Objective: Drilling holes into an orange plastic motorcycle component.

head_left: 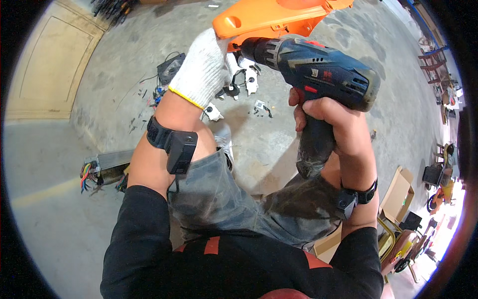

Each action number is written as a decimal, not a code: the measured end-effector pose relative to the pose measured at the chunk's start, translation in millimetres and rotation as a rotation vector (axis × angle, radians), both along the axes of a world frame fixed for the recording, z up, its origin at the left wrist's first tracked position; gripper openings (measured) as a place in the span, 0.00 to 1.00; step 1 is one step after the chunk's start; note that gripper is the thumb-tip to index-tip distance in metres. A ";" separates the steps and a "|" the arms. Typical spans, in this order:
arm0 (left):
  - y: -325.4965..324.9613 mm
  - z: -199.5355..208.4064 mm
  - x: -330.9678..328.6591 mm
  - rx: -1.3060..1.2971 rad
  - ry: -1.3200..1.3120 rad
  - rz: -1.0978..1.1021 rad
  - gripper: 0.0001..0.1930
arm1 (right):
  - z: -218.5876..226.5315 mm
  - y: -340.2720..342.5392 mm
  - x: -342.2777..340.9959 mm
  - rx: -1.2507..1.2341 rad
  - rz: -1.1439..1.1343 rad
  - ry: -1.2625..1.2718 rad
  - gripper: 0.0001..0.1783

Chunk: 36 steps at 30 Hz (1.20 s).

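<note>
My left hand (201,67), in a white knit glove with a yellow cuff edge, grips the near left end of an orange plastic shell (269,20). The shell is held up above the floor and runs out past the top of the picture. Bare, my right hand (331,117) is wrapped round the handle of a dark blue cordless drill (318,67). The drill points left, its chuck just below the shell's edge and close to my gloved fingers. Whether the bit touches the shell I cannot make out.
White and black plastic parts (251,79) lie scattered on the concrete floor beyond my knees, with a black box (171,69) beside them. Bundled coloured wires (88,175) stick out at the left. An open cardboard box (397,194) stands at the right, near other clutter.
</note>
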<state>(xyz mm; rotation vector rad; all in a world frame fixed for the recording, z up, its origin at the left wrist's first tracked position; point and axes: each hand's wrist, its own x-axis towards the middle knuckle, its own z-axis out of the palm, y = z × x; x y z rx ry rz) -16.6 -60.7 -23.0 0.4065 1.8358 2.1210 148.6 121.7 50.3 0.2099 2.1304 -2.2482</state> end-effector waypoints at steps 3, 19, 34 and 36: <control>2.5 2.0 -0.5 -0.027 -0.012 -0.032 0.19 | 3.8 -1.9 3.0 -0.051 -0.037 -0.077 0.10; 2.4 -8.4 -13.6 0.066 -0.061 -0.021 0.23 | 0.0 -2.4 -1.3 -0.320 -0.110 -0.136 0.28; -1.9 -9.4 -15.6 0.239 -0.135 -0.079 0.25 | -0.6 -1.8 3.3 -0.419 -0.119 -0.136 0.28; 1.4 -6.4 -15.0 0.337 -0.266 -0.063 0.25 | 2.1 -2.1 5.9 -0.370 -0.120 -0.128 0.29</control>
